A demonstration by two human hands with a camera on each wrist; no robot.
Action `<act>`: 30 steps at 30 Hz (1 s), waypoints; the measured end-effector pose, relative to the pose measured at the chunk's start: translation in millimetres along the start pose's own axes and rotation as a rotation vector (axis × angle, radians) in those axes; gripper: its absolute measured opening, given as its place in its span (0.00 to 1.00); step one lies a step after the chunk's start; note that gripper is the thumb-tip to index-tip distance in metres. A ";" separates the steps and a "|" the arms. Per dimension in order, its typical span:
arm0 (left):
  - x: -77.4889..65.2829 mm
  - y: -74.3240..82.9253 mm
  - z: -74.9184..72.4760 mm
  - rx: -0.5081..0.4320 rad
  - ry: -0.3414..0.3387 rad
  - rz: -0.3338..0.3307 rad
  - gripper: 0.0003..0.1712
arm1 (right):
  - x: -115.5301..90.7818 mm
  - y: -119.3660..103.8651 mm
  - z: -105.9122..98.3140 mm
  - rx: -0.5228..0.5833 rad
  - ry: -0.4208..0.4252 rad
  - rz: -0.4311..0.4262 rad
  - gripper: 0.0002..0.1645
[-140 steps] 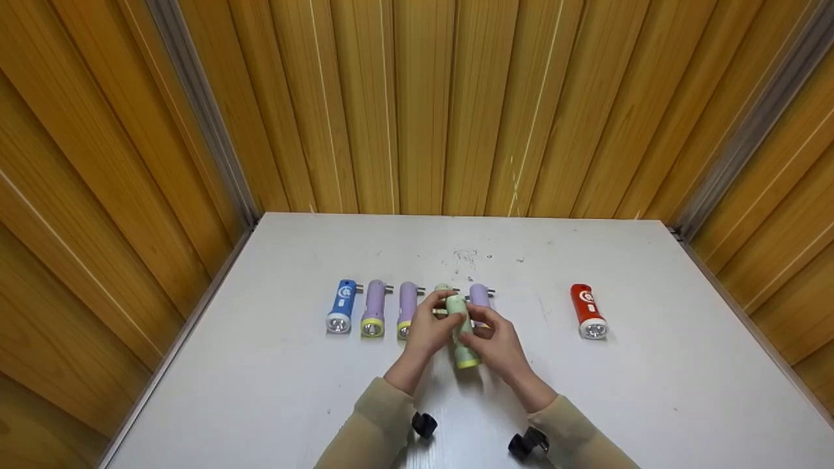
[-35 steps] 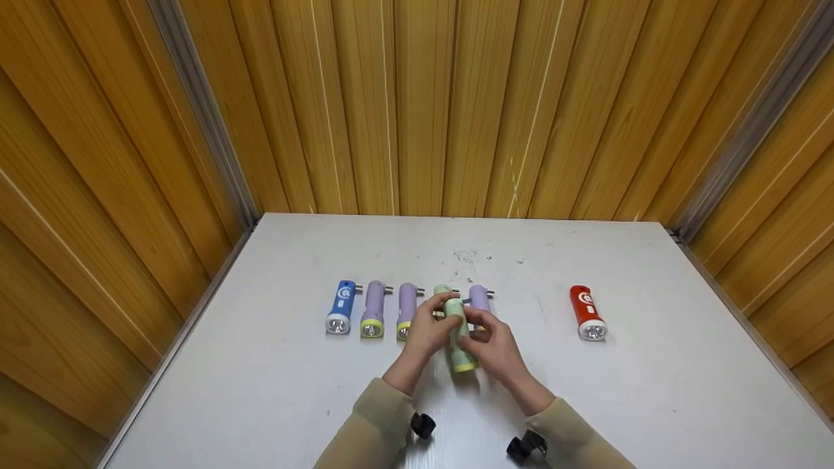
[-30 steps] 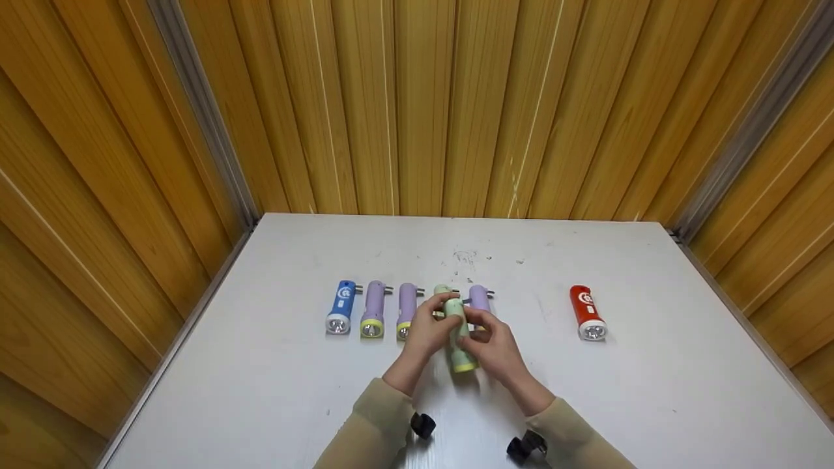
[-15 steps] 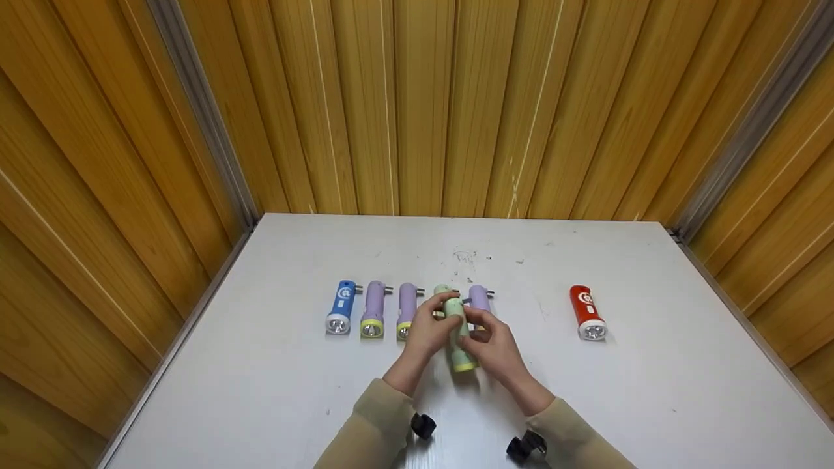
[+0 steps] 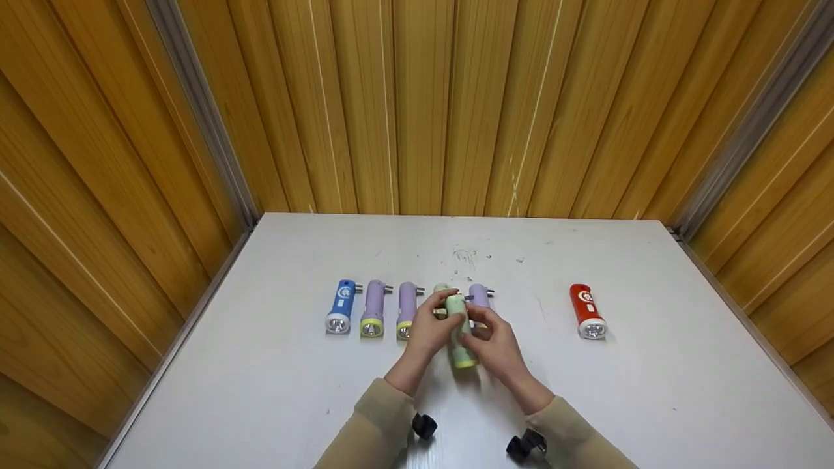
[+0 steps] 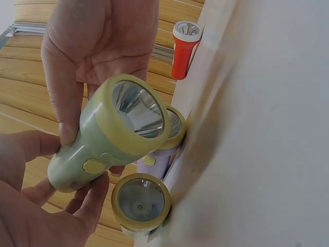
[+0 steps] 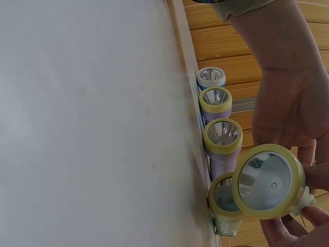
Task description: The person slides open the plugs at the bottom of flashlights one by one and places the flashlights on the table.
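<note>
A light green flashlight [image 5: 461, 355] with a yellow rim is held above the table in both hands, its lens end toward the person. My left hand [image 5: 427, 329] grips it from the left, and my right hand [image 5: 498, 345] pinches it from the right. Prongs [image 5: 468, 298] stick out sideways near its tail. The left wrist view shows a yellow switch [image 6: 94, 166] on its side, with fingers around the body. Behind the hands lies a second green flashlight [image 5: 441, 286], mostly hidden. A purple flashlight [image 5: 479, 296] beside it is partly covered by my right hand.
To the left, in the same row, lie a blue flashlight [image 5: 342, 306] and two purple ones, the outer purple flashlight [image 5: 374, 306] and the inner purple flashlight [image 5: 408, 303]. A red flashlight [image 5: 588, 311] lies apart at the right. Wooden panels [image 5: 417, 111] enclose the white table [image 5: 260, 391].
Both hands keep their hold on the green flashlight. Compared with half a second ago, it has risen very slightly in the head view. The flashlights on the table have stayed put.
</note>
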State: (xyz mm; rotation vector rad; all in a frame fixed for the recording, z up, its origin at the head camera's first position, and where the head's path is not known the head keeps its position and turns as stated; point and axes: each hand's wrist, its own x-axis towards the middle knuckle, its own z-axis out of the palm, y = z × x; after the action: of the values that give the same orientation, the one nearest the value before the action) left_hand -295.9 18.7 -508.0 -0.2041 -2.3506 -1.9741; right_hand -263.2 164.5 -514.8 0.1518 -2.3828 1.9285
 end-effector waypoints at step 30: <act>-3.3 1.5 7.2 -0.044 -0.018 -0.062 0.34 | 3.8 0.5 -2.3 0.072 0.084 0.010 0.34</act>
State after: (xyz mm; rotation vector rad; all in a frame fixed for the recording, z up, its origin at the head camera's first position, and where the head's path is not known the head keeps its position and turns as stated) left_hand -292.2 25.8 -508.2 -0.1547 -2.3542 -2.0613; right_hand -267.0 166.8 -514.4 0.0617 -2.2680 1.9850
